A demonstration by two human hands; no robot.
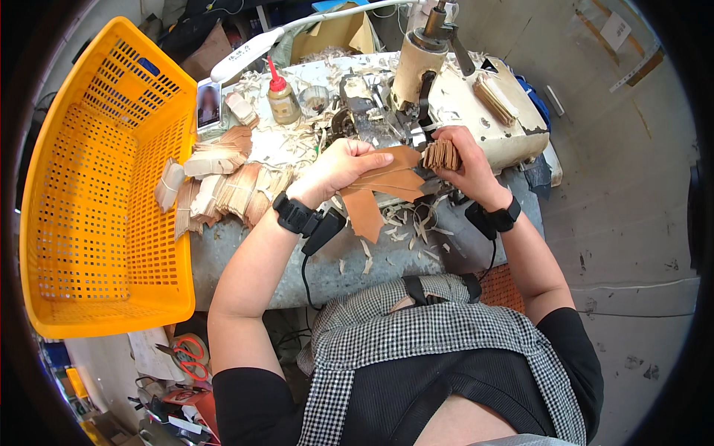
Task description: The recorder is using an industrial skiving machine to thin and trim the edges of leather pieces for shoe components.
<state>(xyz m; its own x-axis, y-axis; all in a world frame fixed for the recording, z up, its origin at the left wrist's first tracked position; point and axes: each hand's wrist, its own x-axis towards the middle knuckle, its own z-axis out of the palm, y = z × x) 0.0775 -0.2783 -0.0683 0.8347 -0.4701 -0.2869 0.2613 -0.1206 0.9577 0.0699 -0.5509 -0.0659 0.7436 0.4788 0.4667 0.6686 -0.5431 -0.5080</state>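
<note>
Several flat brown leather pieces [364, 212] fan out from my left hand [343, 165], its thumb pressed on top of them. In my right hand [470, 165] is a thick stack of leather pieces [442, 154], gripped with its layered edges facing up. Both hands are over the front of the bench, close together, just before a cream-coloured bench machine [416, 70] with a metal post and lever. The fingers of my left hand under the leather are hidden.
Bundled leather pieces [223, 186] lie left, beside a yellow plastic basket [108, 327]. A red-tipped bottle [282, 102], a phone [209, 102] and a white lamp [249, 58] are behind. Pale shavings litter the bench. Another bundle [494, 102] rests on the machine housing. Orange-handled scissors [193, 357] lie lower left.
</note>
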